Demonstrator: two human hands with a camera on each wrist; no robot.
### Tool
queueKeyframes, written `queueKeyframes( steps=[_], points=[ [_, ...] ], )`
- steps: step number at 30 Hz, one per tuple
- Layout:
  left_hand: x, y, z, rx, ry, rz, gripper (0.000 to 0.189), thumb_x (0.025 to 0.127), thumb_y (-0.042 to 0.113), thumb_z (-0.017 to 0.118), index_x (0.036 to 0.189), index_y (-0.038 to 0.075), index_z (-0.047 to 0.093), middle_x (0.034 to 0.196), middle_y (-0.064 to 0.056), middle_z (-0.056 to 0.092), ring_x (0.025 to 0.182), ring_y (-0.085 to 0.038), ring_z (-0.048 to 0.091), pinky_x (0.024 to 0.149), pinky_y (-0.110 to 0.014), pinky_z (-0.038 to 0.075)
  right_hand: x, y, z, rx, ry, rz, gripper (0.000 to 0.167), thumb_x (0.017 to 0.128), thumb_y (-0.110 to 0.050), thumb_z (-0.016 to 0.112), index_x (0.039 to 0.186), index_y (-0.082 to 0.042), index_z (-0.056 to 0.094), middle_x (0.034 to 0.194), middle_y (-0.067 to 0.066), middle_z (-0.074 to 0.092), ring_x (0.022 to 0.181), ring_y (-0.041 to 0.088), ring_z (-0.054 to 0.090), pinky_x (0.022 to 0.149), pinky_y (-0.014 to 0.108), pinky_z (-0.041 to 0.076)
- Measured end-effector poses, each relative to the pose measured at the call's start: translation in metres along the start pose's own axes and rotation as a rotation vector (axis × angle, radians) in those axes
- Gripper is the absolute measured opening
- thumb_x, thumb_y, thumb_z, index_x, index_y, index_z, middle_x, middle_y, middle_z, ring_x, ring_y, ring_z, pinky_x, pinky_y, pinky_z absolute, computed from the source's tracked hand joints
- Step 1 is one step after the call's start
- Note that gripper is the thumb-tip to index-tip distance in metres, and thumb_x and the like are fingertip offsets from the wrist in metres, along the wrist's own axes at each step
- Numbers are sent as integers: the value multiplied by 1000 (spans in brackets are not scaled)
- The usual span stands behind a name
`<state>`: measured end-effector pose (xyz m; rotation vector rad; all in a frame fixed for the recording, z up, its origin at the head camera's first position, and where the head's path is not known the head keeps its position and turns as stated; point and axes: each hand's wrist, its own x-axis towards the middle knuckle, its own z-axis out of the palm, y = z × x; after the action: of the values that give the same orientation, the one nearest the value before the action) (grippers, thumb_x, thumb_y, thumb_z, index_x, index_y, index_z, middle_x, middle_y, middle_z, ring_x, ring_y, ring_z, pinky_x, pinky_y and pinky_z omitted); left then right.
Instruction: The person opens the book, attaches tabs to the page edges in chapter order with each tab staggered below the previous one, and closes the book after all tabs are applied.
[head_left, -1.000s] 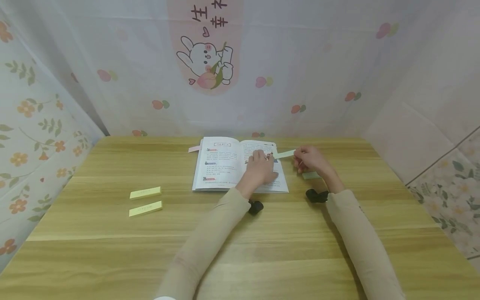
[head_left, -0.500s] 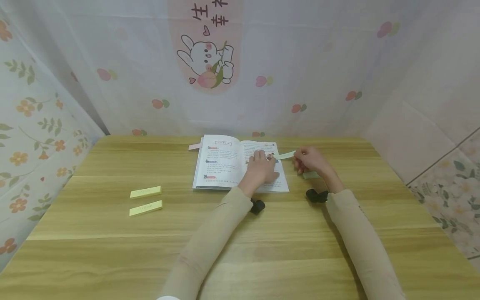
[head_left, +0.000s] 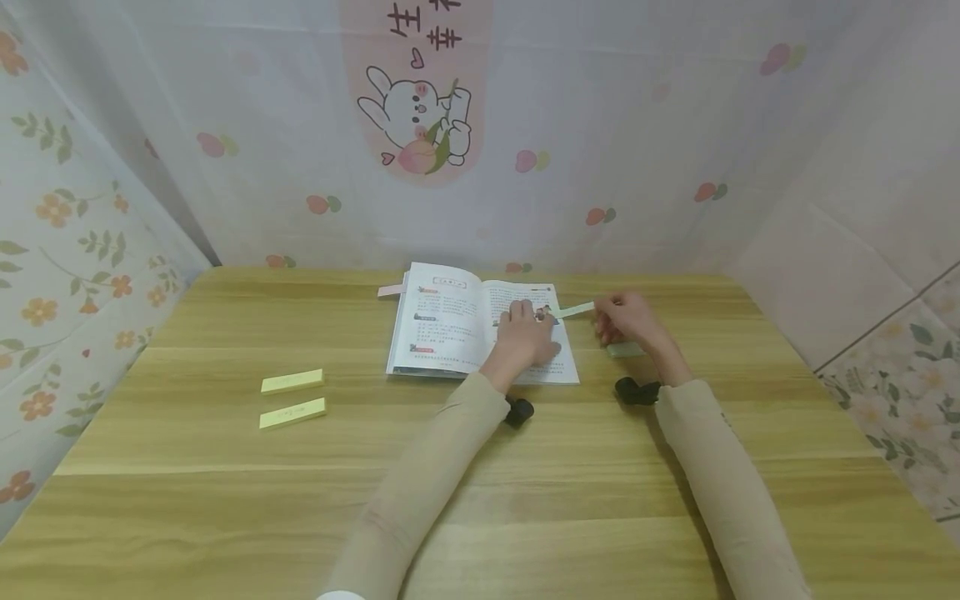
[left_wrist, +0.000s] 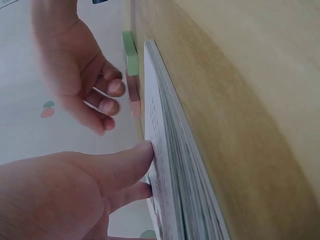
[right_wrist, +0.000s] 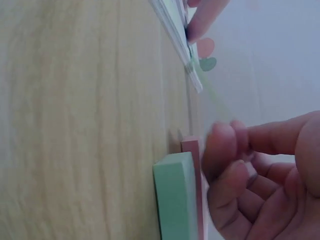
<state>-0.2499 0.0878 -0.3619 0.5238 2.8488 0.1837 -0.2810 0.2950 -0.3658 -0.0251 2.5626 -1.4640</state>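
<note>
An open book lies on the table, and my left hand rests spread on its right page. In the left wrist view the left thumb presses the page near its edge. From that page a pale green sticky note strip runs out to the right. Its outer end meets my right hand, whose thumb and index fingertips pinch it. The strip looks thin and faint in the right wrist view. Below the right hand sits a green sticky note pad, with a pink pad beside it.
Two yellow sticky note pads lie on the left side of the table. A pink strip sticks out of the book's left edge. A patterned curtain hangs behind the table's far edge.
The right hand has shifted very slightly to the right, still at the strip's outer end. The book's left pages have lifted a little. The left hand stays on the page.
</note>
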Motion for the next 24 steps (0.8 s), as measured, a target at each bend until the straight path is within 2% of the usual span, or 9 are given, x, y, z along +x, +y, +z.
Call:
queueKeyframes(
  steps=[3, 5, 9, 13, 15, 17, 19, 21, 24],
  points=[
    [1, -1, 0, 0, 5, 0, 59, 104, 46, 47, 157, 21, 39, 156, -19, 29, 140, -32, 28, 116, -44, 26, 0, -2, -1, -73, 78, -66, 33, 105, -18, 48, 108, 13, 61, 72, 5, 61, 58, 10, 58, 58, 24, 52],
    [1, -1, 1, 1, 8, -1, 59, 104, 47, 47, 157, 22, 39, 154, -19, 30, 138, -31, 28, 115, -44, 27, 1, -4, -1, -151, 101, -110, 33, 104, -20, 50, 109, 9, 64, 72, 4, 62, 59, 9, 57, 58, 22, 49],
    [2, -3, 0, -14, 13, 3, 60, 103, 48, 48, 157, 23, 39, 153, -19, 31, 137, -31, 29, 114, -45, 28, 5, -10, 4, -313, 21, -172, 31, 105, -21, 53, 118, 3, 69, 76, 12, 63, 59, 16, 53, 56, 26, 44],
    [2, -5, 0, -30, 18, 7, 61, 103, 49, 49, 157, 23, 39, 154, -19, 30, 136, -32, 28, 114, -46, 28, 7, -16, 13, -510, -68, -265, 32, 103, -13, 51, 126, -1, 70, 98, 20, 69, 71, 22, 52, 63, 31, 42],
    [1, -5, 0, -34, 20, 7, 61, 103, 49, 49, 157, 22, 39, 154, -19, 31, 137, -32, 28, 114, -46, 28, 7, -19, 18, -568, -99, -298, 34, 101, -9, 51, 129, -2, 69, 94, 18, 67, 71, 22, 49, 65, 33, 40],
    [0, -5, 0, -31, 19, 8, 61, 103, 49, 49, 157, 24, 38, 154, -18, 31, 137, -32, 28, 114, -46, 28, 5, -20, 22, -590, -137, -296, 37, 99, -6, 50, 132, -2, 66, 79, 13, 61, 63, 19, 43, 62, 33, 39],
    [0, -5, 0, -31, 13, 10, 61, 103, 49, 48, 158, 25, 37, 154, -18, 30, 138, -32, 28, 115, -46, 27, 4, -21, 26, -613, -176, -262, 42, 98, -4, 48, 137, -3, 62, 68, 8, 47, 54, 16, 34, 55, 32, 36],
    [0, -5, 0, -30, 3, 10, 61, 104, 49, 47, 158, 26, 36, 155, -18, 30, 139, -32, 27, 115, -46, 27, 4, -20, 29, -649, -198, -236, 45, 98, -5, 46, 141, -5, 58, 68, 8, 48, 49, 13, 32, 51, 30, 37],
    [0, -4, 1, -33, -6, 9, 60, 104, 49, 46, 159, 26, 35, 156, -18, 29, 139, -32, 27, 116, -45, 26, 4, -20, 33, -701, -217, -201, 48, 99, -6, 44, 146, -8, 52, 81, 19, 60, 45, 11, 34, 49, 30, 39]
  ],
)
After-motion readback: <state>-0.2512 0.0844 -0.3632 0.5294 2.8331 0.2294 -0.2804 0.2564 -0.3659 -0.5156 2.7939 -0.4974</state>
